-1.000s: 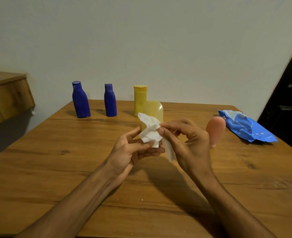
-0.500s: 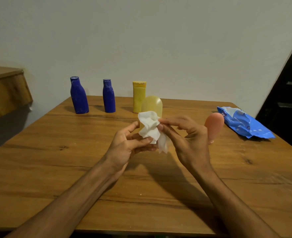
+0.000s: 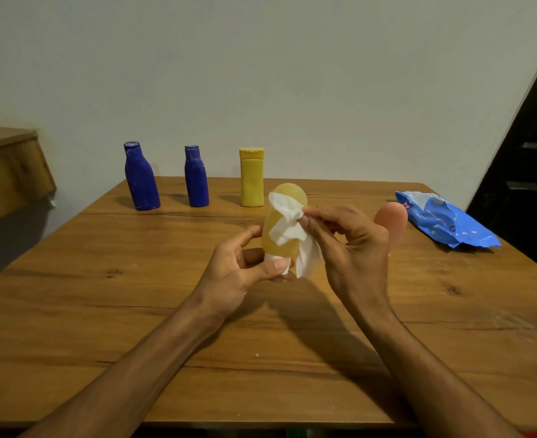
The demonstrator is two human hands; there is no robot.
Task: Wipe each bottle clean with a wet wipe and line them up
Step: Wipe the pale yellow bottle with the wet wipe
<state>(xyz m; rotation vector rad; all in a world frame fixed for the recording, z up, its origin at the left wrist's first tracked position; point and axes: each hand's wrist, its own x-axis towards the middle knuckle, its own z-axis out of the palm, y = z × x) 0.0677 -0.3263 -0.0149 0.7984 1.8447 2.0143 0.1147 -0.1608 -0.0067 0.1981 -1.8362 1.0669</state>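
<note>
My left hand (image 3: 238, 273) grips the lower end of a pale yellow translucent bottle (image 3: 292, 192), just above the middle of the wooden table (image 3: 118, 317). My right hand (image 3: 352, 245) pinches a crumpled white wet wipe (image 3: 287, 229) and holds it against the bottle's front. A pink rounded bottle (image 3: 395, 219) stands right behind my right hand, partly hidden by it. Along the far edge stand three bottles in a row: a large blue one (image 3: 140, 181), a smaller blue one (image 3: 196, 181) and a yellow one (image 3: 252, 181).
A blue pack of wet wipes (image 3: 444, 221) lies at the table's far right. A wooden shelf (image 3: 8, 172) juts out at the left, beyond the table. A dark door (image 3: 526, 169) stands at the right, and a pale wall rises behind the table.
Both hands were working the wipe in front of the pale yellow bottle. Now my left hand has let go of the wipe and gripped the bottle, and my right hand presses the wipe on it.
</note>
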